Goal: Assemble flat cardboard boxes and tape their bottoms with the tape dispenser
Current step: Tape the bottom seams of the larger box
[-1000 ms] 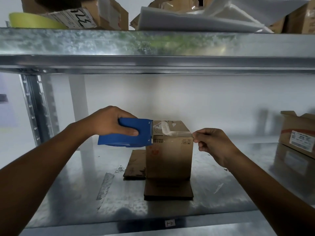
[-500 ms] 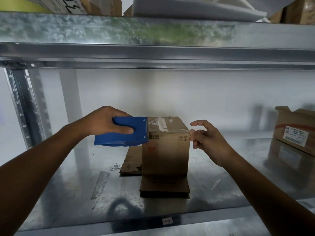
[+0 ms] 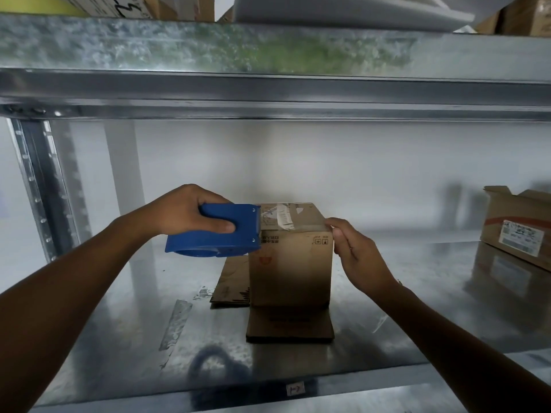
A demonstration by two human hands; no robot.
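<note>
Box [image 3: 290, 263] stands between right grip [image 3: 357, 254] and left grip [image 3: 185, 213] holding tape dispenser [image 3: 220, 236].

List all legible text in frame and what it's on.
"1-2", handwritten, last digit unsure: tag on shelf edge.
Print on cardboard box: too small.
Label on right box: blurred.
Marker scrawl on top-shelf box: cut off, unreadable.

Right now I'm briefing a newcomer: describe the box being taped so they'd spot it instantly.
On the lower metal shelf, look to the middle. The upright box stands on flattened cardboard. Unlike the labelled box at far right, it has a blue tape dispenser against its top.
</note>
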